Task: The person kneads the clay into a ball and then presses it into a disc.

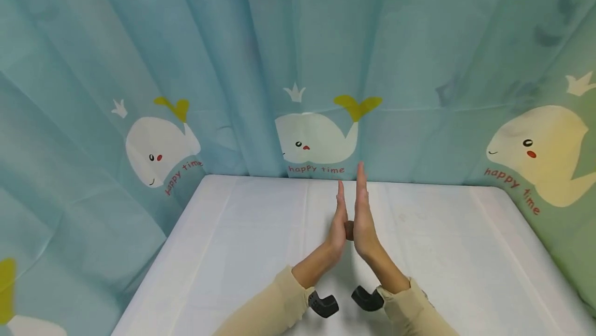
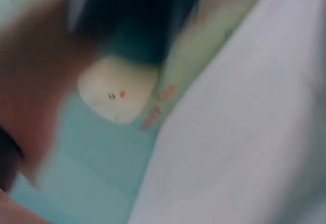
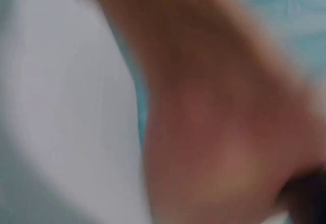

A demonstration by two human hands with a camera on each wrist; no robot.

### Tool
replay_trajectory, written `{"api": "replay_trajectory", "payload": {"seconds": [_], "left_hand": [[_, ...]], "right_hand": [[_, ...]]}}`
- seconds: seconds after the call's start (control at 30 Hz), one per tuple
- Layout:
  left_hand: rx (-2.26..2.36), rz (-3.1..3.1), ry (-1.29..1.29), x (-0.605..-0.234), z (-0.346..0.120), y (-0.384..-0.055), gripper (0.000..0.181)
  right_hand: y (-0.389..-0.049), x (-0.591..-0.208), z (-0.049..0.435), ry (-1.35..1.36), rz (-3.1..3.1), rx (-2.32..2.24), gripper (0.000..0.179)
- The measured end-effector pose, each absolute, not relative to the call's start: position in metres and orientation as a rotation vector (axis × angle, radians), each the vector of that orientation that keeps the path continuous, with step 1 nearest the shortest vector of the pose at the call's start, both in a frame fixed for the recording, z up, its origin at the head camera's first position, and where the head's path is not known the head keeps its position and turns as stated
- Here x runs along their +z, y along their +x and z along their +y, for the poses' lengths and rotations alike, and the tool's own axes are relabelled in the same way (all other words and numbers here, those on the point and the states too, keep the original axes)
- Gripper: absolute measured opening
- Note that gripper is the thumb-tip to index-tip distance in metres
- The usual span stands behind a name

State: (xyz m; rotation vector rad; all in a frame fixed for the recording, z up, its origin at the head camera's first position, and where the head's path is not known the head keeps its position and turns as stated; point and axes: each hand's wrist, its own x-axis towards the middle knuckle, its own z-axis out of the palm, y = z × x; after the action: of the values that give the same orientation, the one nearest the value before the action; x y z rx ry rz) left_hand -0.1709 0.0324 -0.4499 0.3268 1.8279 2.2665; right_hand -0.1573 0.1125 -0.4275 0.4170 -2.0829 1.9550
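In the head view, my left hand (image 1: 339, 224) and right hand (image 1: 364, 222) stand upright above the table, palms facing, with straight fingers pointing away. Pressed between the palms is a small dark brown rounded lump (image 1: 349, 230); the hands cover much of it, and its exact kind is not clear. A dark patch of the lump (image 2: 7, 160) shows at the left edge of the left wrist view, blurred. The right wrist view has the dark lump (image 3: 308, 196) at lower right beside a blurred palm.
A white-covered table (image 1: 261, 222) lies under the hands. Behind it and along the sides hangs a blue-green curtain (image 1: 326, 41) printed with whales. Black wrist cameras, one on the left sleeve (image 1: 323, 305) and one on the right sleeve (image 1: 368, 298), face each other closely.
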Motion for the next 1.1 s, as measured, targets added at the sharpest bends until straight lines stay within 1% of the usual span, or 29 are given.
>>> {"api": "replay_trajectory", "payload": {"seconds": [0.07, 0.13, 0.23, 0.33, 0.4, 0.47, 0.57, 0.67, 0.8, 0.93, 1.1], "left_hand": [[2.272, 1.834, 0.373, -0.443, 0.035, -0.165, 0.063], [2.278, 1.846, 0.409, -0.434, 0.033, -0.163, 0.062], [2.296, 1.886, 0.453, -0.424, 0.027, -0.171, 0.062], [2.305, 1.968, 0.434, -0.424, 0.021, -0.185, 0.062], [2.283, 2.029, 0.452, -0.427, 0.020, -0.189, 0.061], [2.242, 2.051, 0.496, -0.430, 0.022, -0.186, 0.061], [2.186, 1.999, 0.535, -0.436, 0.029, -0.172, 0.061], [2.176, 1.935, 0.502, -0.439, 0.032, -0.165, 0.060], [2.239, 1.940, 0.412, -0.442, 0.028, -0.174, 0.060], [2.261, 1.965, 0.390, -0.446, 0.025, -0.185, 0.061], [2.182, 1.930, 0.412, -0.441, 0.031, -0.169, 0.061]], "right_hand": [[-0.168, -0.432, 0.120, 0.398, -2.052, 1.989, 0.054], [-0.171, -0.440, 0.122, 0.383, -2.022, 2.058, 0.053], [-0.158, -0.448, 0.113, 0.379, -2.031, 2.124, 0.053], [-0.138, -0.446, 0.101, 0.397, -2.097, 2.124, 0.054], [-0.134, -0.444, 0.099, 0.405, -2.124, 2.098, 0.054], [-0.140, -0.443, 0.102, 0.370, -2.112, 2.111, 0.053], [-0.157, -0.444, 0.114, 0.269, -2.060, 2.169, 0.052], [-0.168, -0.446, 0.122, 0.209, -2.012, 2.231, 0.051], [-0.157, -0.449, 0.113, 0.270, -2.098, 2.162, 0.054], [-0.144, -0.445, 0.102, 0.332, -2.155, 2.057, 0.055], [-0.164, -0.443, 0.118, 0.280, -2.108, 2.046, 0.052]]}}
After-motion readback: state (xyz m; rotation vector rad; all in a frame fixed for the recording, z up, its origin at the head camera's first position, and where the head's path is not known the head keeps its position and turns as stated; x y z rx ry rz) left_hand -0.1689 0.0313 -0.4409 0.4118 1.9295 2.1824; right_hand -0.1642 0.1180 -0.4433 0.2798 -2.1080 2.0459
